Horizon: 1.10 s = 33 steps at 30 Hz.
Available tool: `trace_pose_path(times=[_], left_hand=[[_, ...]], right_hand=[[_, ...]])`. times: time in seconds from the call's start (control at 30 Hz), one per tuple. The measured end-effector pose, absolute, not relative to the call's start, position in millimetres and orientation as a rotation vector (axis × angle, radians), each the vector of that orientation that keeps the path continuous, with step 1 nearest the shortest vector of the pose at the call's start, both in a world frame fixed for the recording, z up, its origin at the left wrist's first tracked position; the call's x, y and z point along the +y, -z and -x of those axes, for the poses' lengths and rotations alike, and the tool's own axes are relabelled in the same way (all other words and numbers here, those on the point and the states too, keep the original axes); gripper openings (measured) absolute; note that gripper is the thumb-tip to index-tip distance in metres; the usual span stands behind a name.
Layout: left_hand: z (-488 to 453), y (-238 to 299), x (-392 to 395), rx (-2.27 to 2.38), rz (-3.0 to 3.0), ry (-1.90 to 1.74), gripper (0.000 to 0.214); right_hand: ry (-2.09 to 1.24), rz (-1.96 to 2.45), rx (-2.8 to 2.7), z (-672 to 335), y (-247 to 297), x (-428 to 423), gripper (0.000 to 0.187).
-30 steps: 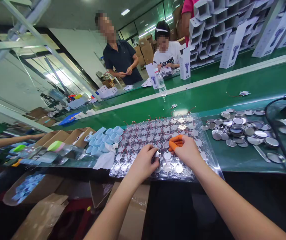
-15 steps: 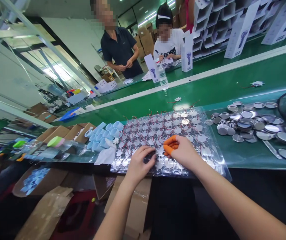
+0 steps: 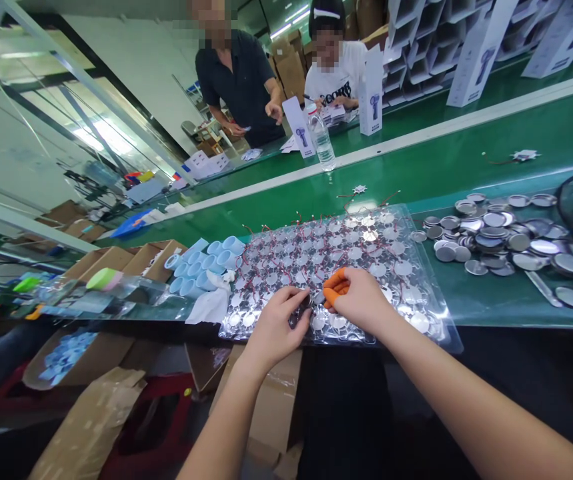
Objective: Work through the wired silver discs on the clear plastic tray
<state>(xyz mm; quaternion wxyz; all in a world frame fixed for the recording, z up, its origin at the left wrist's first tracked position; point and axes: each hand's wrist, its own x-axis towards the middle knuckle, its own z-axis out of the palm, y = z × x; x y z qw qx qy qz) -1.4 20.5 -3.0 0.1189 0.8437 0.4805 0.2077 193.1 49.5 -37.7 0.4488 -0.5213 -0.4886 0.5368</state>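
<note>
The left hand (image 3: 276, 327) holds a small, dark, rounded piece (image 3: 307, 307) in a narrow grip above silvery, red-wired discs (image 3: 377, 269), ranked in rows apparently for easy access. The right hand (image 3: 361, 299) bunches orange-covered fingers (image 3: 337, 283) alongside; its hold cannot be told.

Thumb and fingers of the left hand (image 3: 277, 325) obscure whatever lies between them; its identity cannot be confirmed. The right hand (image 3: 359, 298), in orange finger covers (image 3: 337, 280), masks part of the plastic tray (image 3: 443, 327); its grip cannot be verified. Both forearms (image 3: 233, 410) exit at the bottom edge. The black cable (image 3: 560, 208) is cut by the right edge, the box stack (image 3: 429, 50) by the top. Small print on the standing carton (image 3: 371, 100) is illegible. A dark-shirted co-worker's (image 3: 239, 73) head is pixelated and cropped.
</note>
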Motion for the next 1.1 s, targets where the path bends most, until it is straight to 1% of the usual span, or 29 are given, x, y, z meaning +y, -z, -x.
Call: trace_pose_path(times=[0.3,0.63,0.77,0.93,1.1], left_hand=[[-1,5,19,1.425,-2.455,-0.626,0.038],[-5,7,19,1.405,-2.470,-0.654,0.039],[-5,7,19,1.410,-2.474,-0.632,0.039],[-5,5,19,1.412,-2.457,-0.612,0.039],[-2,-1,18,1.408,-2.397,-0.556,0.039]], right_hand=[[-1.208,1.402,-1.280,-191,38,48,0.012],[-1.271,1.466,-1.313,-192,29,44,0.013],[-1.175,1.428,-1.413,-195,30,45,0.011],[-1.081,1.260,-1.555,-199,34,43,0.011],[-1.232,1.317,-1.393,-197,37,44,0.009]])
